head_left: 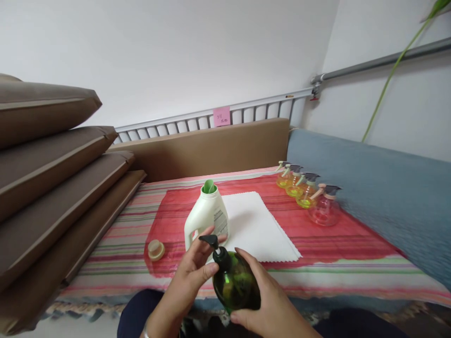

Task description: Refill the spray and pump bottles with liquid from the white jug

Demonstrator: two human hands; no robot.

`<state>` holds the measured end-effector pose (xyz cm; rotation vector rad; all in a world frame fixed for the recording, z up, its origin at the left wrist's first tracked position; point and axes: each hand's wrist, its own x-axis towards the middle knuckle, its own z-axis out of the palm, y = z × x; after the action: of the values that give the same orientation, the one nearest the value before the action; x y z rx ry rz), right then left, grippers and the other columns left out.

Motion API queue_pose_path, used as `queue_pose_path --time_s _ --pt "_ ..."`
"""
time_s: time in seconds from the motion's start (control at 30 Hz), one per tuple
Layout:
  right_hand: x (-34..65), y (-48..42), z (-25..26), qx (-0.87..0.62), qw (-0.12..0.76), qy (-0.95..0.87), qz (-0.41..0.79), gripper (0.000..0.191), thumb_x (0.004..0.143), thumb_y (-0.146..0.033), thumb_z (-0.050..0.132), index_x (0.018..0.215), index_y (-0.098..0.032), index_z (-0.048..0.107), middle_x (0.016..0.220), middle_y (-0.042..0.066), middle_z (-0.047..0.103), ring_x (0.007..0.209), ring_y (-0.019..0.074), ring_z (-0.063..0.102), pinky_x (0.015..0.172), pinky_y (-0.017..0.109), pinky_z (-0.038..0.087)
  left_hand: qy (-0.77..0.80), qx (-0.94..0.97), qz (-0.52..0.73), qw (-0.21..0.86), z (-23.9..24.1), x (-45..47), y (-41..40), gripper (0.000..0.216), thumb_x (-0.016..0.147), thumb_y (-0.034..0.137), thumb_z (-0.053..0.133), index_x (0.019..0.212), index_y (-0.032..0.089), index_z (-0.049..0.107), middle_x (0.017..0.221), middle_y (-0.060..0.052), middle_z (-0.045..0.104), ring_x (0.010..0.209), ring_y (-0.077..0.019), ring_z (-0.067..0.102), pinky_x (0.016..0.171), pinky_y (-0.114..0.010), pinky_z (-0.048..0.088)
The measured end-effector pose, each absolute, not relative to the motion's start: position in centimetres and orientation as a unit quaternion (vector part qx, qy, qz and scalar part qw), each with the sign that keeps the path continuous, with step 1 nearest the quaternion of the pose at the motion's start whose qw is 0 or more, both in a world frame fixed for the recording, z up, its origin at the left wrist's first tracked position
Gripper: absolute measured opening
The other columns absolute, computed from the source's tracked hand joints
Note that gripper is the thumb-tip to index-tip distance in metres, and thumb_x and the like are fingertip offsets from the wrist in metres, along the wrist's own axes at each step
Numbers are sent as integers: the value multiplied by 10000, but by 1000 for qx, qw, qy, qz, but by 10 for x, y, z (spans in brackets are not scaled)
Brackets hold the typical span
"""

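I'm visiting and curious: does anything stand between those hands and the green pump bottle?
Nothing visible does: the right hand holds the green pump bottle directly, the left hand is at its black pump, and the white jug stands beyond them.

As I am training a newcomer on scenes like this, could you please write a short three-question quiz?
1. Which hand has its grip round the body of the dark-green translucent pump bottle?
2. True or false: the pale-green plastic jug lies on its side.
3. How many transparent, rounded pump bottles stand in the row at the right?

Key:
1. The right hand.
2. False; it stands upright.
3. Four.
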<state>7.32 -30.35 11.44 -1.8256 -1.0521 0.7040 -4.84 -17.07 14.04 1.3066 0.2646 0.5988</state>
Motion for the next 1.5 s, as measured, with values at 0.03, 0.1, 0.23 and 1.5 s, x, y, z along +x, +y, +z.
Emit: queue_pose_path --time_s 0.03,0.1,0.23,1.5 --pt "72 -303 115 -741 446 -420 276 938 503 -137 680 1362 -212 312 1380 101 442 1254 269 423 1046 409 343 125 596 279 742 140 -48 -171 654 679 379 769 1271 291 506 1221 -97 594 1161 -276 506 985 -405 387" --pt "71 -303 116 -742 447 -424 266 936 500 -136 675 1361 -218 319 1372 95 452 1249 274 429 1042 412 348 150 595 314 724 137 -46 -171 733 585 401 828 1244 281 531 1214 -90 589 1179 -284 486 987 -385 382" --pt "72 -302 113 -740 444 -433 260 951 493 -140 678 1365 -223 310 1369 100 451 1252 278 425 1047 422 345 186 596 391 676 130 -40 -168 626 525 320 866 1096 251 621 980 -37 629 995 -218 565 892 -308 430" --pt "75 -303 117 -754 457 -405 243 912 521 -164 660 1363 -218 314 1349 83 461 1229 266 442 1028 383 358 238 637 441 585 132 -43 -159 605 631 285 785 1177 228 533 954 -32 614 1009 -221 563 973 -383 384"
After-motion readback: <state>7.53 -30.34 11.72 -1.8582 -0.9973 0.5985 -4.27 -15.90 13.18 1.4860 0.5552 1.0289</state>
